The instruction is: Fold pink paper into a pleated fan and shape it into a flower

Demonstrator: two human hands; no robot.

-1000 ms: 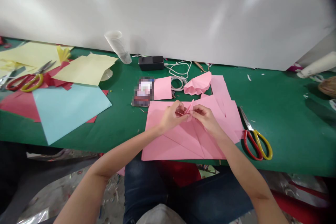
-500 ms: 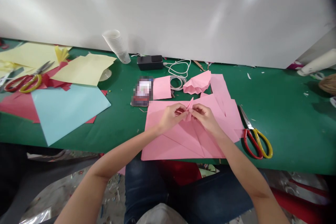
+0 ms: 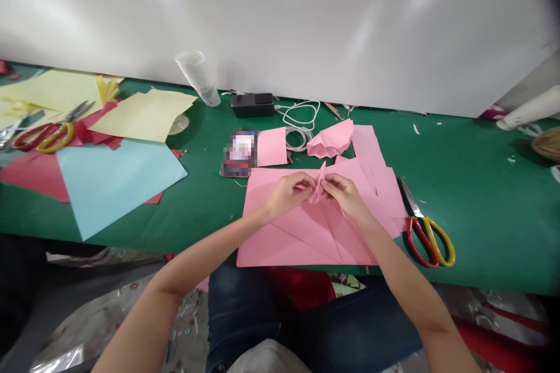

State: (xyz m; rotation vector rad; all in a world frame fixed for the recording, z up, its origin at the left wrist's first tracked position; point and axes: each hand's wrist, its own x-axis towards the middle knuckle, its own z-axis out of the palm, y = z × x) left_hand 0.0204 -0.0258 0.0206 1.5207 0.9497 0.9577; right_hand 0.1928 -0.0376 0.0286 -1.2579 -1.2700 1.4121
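A small folded pink paper piece (image 3: 318,185) is pinched between both my hands just above the table. My left hand (image 3: 289,193) grips its left side with closed fingers. My right hand (image 3: 343,193) pinches its right side. Beneath the hands lies a large creased pink sheet (image 3: 289,236) reaching the table's near edge. More pink sheets (image 3: 371,154) lie overlapped to the right, and a crumpled folded pink shape (image 3: 330,139) rests behind the hands.
Red-and-yellow scissors (image 3: 426,233) lie right of the pink sheets. A phone (image 3: 238,152), a small pink square (image 3: 271,147), a white cable (image 3: 300,122), a black box (image 3: 252,104) and stacked plastic cups (image 3: 198,77) sit behind. Blue (image 3: 114,178), yellow (image 3: 140,116) and red sheets and another pair of scissors (image 3: 44,134) lie left.
The pink piece's point has turned more upright between my fingers. Both hands stay in nearly the same spot, fingers shifting slightly on the fold.
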